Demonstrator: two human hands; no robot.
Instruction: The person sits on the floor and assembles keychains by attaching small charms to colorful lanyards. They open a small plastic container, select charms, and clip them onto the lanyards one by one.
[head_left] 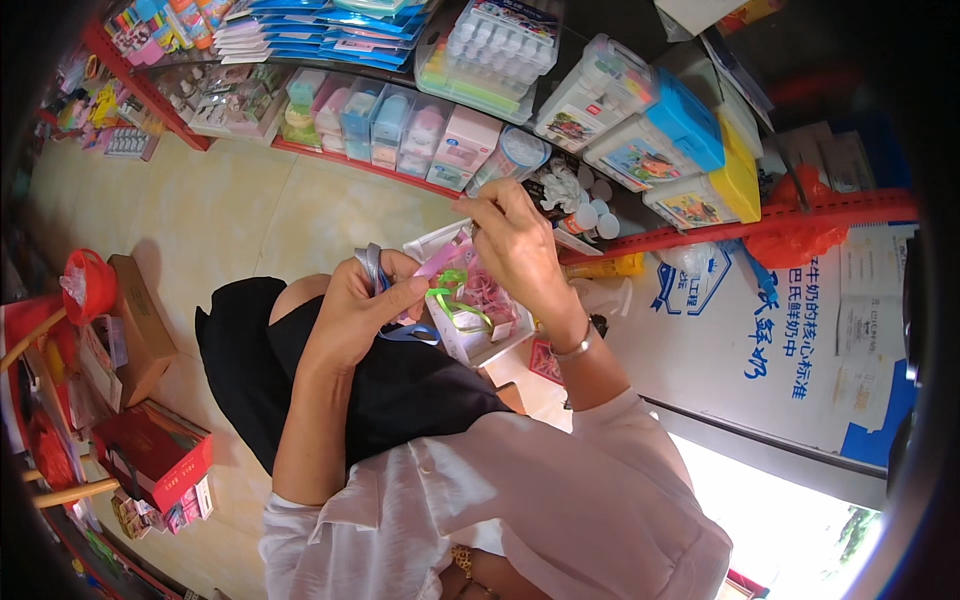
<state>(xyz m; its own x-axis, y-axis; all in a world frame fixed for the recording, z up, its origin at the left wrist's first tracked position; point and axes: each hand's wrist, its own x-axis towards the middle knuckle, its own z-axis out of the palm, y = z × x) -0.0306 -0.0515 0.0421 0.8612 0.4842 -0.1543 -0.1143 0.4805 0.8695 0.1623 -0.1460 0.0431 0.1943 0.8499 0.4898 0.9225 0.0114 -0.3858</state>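
Observation:
My left hand [362, 305] grips a pair of scissors with blue-grey handles [375, 270], held against a small white box [470, 340]. The box rests on my lap and holds pink and green ribbon-like pieces [462, 290]. My right hand [515, 240] is above the box with its fingers pinched on a thin pink strip [445, 260] that runs down toward the scissors. A thin bracelet [572, 350] circles my right wrist. I wear a pale shirt and dark trousers.
A red shelf edge [330, 158] ahead carries pastel boxes [400, 120] and clear craft cases [600, 95]. Blue and yellow cases [705, 140] sit to the right. A brown carton [140, 320], a red cup [90, 285] and red boxes [155, 450] stand on the tiled floor at left.

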